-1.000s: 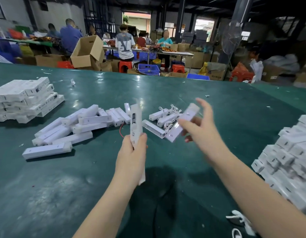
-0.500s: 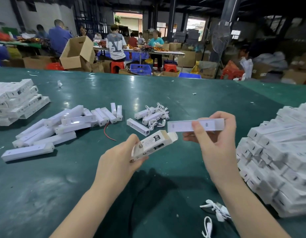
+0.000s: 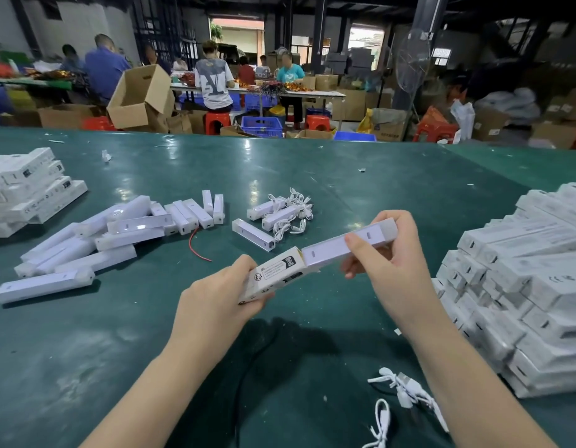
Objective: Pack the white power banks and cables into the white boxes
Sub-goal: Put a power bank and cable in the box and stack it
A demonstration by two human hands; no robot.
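On the far left of the green desk (image 3: 393, 176) sits a stack of white packed boxes (image 3: 28, 192). Just right of it, a loose heap of white power banks (image 3: 95, 240) sprawls toward the middle, with a red wire (image 3: 196, 245) lying beside its right edge. Farther right, near the desk's centre, a few more power banks lie tangled with coiled white cables (image 3: 289, 215).

Near the viewer, the left hand (image 3: 212, 305) grips a white box (image 3: 273, 276) by its lower end, the open mouth tilted up and to the right. The right hand (image 3: 390, 263) pinches a white power bank (image 3: 348, 247) between thumb and fingers; its left end meets the box's open mouth, and whether it is already partly inside cannot be told.

Near the right forearm, loose white cables (image 3: 406, 392) lie on the desk. On the far right rises a large pile of white boxes (image 3: 532, 286).
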